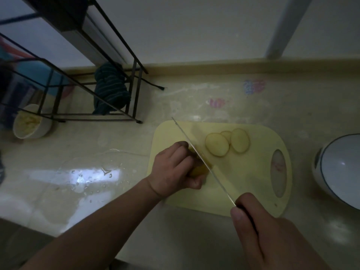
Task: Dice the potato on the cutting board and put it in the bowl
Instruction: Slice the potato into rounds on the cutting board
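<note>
Your left hand (pixel 173 166) grips the potato (pixel 198 169), right hand (pixel 272 228) grips the knife (pixel 202 162); curled fingertips sit beside the blade, so a slip could nick them.

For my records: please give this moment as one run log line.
phase: slicing | left hand: holds potato | right hand: grips knife | slices on board

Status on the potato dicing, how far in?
Early. Done: three round slices lie on the cutting board. In hand: left hand holds the potato, right hand grips the knife, blade against it. Left: finish slicing, dice, fill the bowl; no potato visible inside.
</note>
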The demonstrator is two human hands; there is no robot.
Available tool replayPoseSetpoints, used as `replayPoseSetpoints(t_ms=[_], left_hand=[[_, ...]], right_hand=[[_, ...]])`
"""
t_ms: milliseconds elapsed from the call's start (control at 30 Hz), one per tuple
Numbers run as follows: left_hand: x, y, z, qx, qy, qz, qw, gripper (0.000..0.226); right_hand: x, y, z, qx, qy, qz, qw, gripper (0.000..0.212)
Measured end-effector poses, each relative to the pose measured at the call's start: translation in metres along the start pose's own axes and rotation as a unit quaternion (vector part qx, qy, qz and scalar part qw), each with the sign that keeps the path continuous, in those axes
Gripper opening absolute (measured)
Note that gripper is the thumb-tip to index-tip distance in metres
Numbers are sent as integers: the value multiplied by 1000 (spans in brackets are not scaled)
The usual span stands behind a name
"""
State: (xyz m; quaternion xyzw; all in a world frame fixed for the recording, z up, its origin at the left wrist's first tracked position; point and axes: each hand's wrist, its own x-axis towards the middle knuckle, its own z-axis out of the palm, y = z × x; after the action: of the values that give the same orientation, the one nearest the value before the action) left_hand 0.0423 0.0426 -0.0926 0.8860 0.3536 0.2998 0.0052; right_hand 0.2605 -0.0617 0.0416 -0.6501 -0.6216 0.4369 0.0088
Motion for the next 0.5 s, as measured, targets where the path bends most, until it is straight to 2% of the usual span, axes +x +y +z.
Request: replayPoseSetpoints(t_ms=[233,333,467,500], left_hand=[[-4,-2,3,-26,36,36,998,27],[-2,1,5,-33,53,25,998,25],[-1,2,6,-35,60,18,997,33],[-1,2,6,-37,61,19,997,32]], right_hand=[[10,2,0,35,5,-6,999,89],[7,3,1,35,31,5,999,85],[1,3,1,27,50,7,998,60],[3,4,1,40,47,6,998,60]])
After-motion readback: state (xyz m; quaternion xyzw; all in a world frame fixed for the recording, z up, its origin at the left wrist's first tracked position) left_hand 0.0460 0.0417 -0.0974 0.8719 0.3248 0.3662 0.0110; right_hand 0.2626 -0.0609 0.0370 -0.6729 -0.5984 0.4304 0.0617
